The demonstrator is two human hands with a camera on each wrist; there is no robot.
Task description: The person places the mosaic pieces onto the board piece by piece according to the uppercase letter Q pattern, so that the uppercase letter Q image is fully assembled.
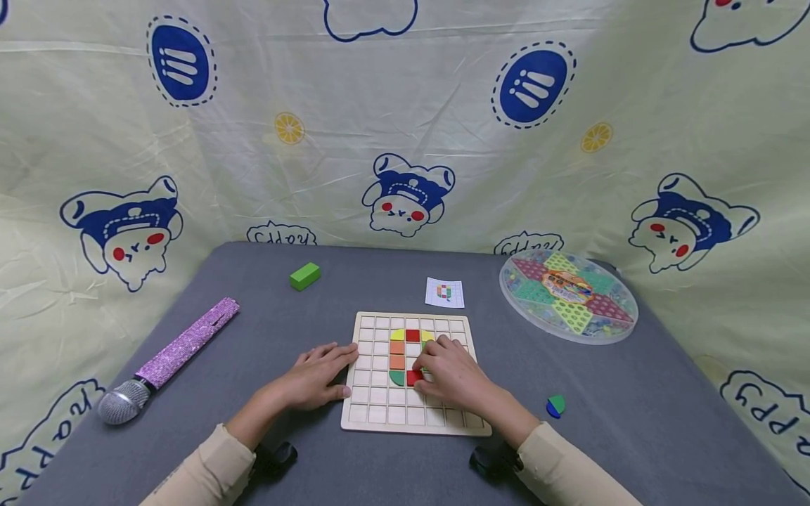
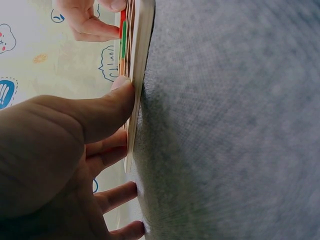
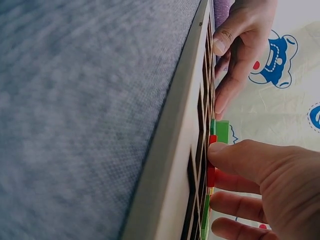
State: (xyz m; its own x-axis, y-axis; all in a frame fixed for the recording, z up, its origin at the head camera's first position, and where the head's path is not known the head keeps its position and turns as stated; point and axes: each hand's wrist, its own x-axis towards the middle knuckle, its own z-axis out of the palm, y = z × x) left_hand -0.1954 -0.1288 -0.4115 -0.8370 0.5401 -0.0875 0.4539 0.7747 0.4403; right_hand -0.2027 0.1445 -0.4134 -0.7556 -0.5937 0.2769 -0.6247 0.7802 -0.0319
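Note:
A wooden grid board (image 1: 373, 414) lies on the table with coloured tiles set in a ring. Yellow corner tiles and a red square tile (image 1: 413, 335) form the top, orange square tiles (image 1: 396, 354) the left side, and a green rounded tile (image 1: 396, 378) the lower left corner. My left hand (image 1: 319, 376) rests along the board's left edge, thumb and fingertips touching it. My right hand (image 1: 457, 372) reaches over the board's right half, hiding tiles there. Its thumb and forefinger pinch a lower red square tile (image 3: 212, 170), which sits at the grid's surface beside the green rounded tile.
A pattern card (image 1: 445, 292) lies behind the board. Green and blue pieces (image 1: 555, 405) are on the right, below a round game box (image 1: 569, 295). A green block (image 1: 305, 276) stands back left; a glittery purple microphone (image 1: 183, 351) lies far left.

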